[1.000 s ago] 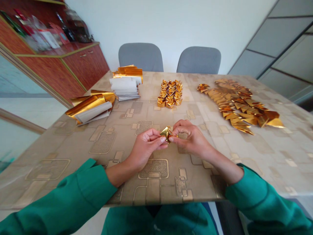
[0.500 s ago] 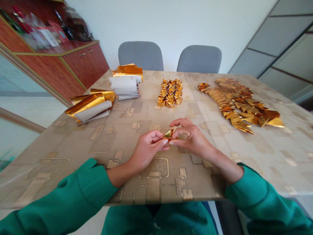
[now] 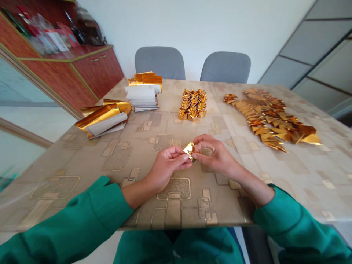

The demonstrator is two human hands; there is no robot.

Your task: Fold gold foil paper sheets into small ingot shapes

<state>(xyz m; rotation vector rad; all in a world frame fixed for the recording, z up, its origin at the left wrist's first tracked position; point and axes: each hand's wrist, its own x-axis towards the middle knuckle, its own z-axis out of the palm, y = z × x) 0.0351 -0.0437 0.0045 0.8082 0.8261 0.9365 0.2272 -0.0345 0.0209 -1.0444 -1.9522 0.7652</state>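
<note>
**Item 1:** your left hand (image 3: pixel 167 168), closed in a pinch, thumb and fingertips pressed on a small folded gold foil piece (image 3: pixel 189 151).

**Item 2:** your right hand (image 3: pixel 216 156), also closed, its curled fingers and thumb gripping the same piece from the opposite side.

**Location of the piece:** between your two hands, held above the middle of the table (image 3: pixel 316 176), at the near side of the stock. Its pointed gold corner faces up and away from you. Part of it is hidden by your fingers.

**Table surface:** beige patterned cover with gold-outlined rounded rectangles.

**On the table, left:** a near stack of gold and white sheets (image 3: pixel 104 119), lying loosely, and just beyond it a far stack of gold and white sheets (image 3: pixel 142 97), with white edges squared in a pile.

**On the table, centre:** a tight cluster of folded gold pieces (image 3: pixel 192 104), set in rows.

**On the table, right:** a long spread of gold triangles (image 3: pixel 268 121), overlapping one another.

**Worn:** green sleeves (image 3: pixel 104 209), reaching to both wrists.

**Beyond the table:** two grey chairs (image 3: pixel 159 62) against the far edge, and a reddish-brown cabinet (image 3: pixel 96 73) at far left, with bags and boxes (image 3: pixel 55 40) on top.
</note>
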